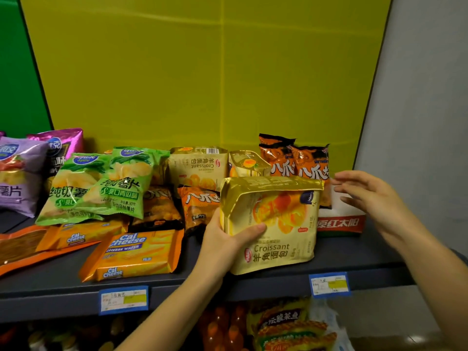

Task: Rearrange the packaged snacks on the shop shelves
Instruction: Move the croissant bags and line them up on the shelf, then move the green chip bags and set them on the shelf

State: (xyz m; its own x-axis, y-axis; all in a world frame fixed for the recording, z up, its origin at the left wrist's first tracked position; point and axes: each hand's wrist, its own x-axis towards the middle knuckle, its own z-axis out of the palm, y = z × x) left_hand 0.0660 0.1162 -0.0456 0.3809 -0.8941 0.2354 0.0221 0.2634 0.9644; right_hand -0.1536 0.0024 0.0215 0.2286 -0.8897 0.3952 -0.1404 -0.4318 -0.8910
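Gold foil catches the light on the croissant pack [272, 224], which the left hand [225, 239] grips by its left edge, thumb across the front and fingers [219, 219] wrapped behind. The pack stands upright at the front of the shelf [253, 279], its lower edge at or just over the lip (whether it rests there or is carried I cannot tell). The right hand [369, 196] hovers open beside the pack's upper right corner, fingers spread and holding nothing, just in front of a red and white box [340, 221].

Behind the held pack lie 2 more croissant packs: 1 [197, 171] upside down against the yellow back panel [202, 72], another [247, 163] tipped at an angle. To their right stand 2 orange snack bags [296, 160], and a third orange bag [198, 206] lies just left of the held pack. Further left are green crisp bags [101, 183] and Cal Cheese wafer packs [134, 254], all loosely heaped.

The step in hand looks like placing this pack with its own kind. The next move probably calls for the right hand to steady the free side, then both to carry the pack back toward the other 2, clear of the orange bag lying in the way.
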